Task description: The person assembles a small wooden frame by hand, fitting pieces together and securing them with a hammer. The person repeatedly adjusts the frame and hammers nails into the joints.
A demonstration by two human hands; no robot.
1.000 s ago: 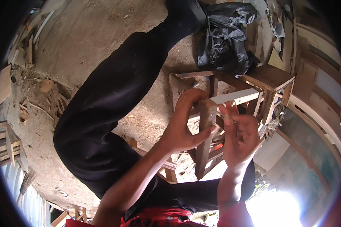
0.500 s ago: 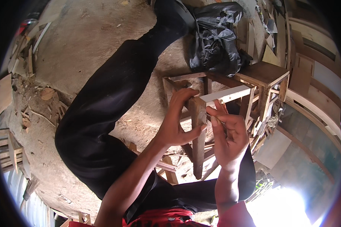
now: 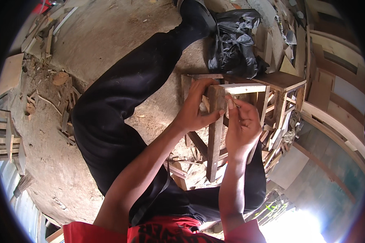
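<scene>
A wooden stool frame (image 3: 214,150) stands between my legs, one of its square legs turned toward me. My left hand (image 3: 195,111) wraps round the top of that leg, fingers over the far side and thumb on the near face. Close beside the same leg, just below a pale top rail (image 3: 244,88), is my right hand (image 3: 243,125). Its thumb and index finger are pinched together, and what they hold is too small to make out. The fingertips are at the leg's inner side.
Behind the frame lies a black plastic bag (image 3: 233,44), with a small brown wooden stool (image 3: 283,81) to its right. Wood scraps (image 3: 48,44) litter the floor at left. Boards (image 3: 332,93) lean along the right side. My black-trousered leg (image 3: 121,85) stretches across the left.
The view has shifted a little, and the frame's top rail looks more level. My right hand's fingers have curled in while staying near the joint. My left hand keeps its grip.
</scene>
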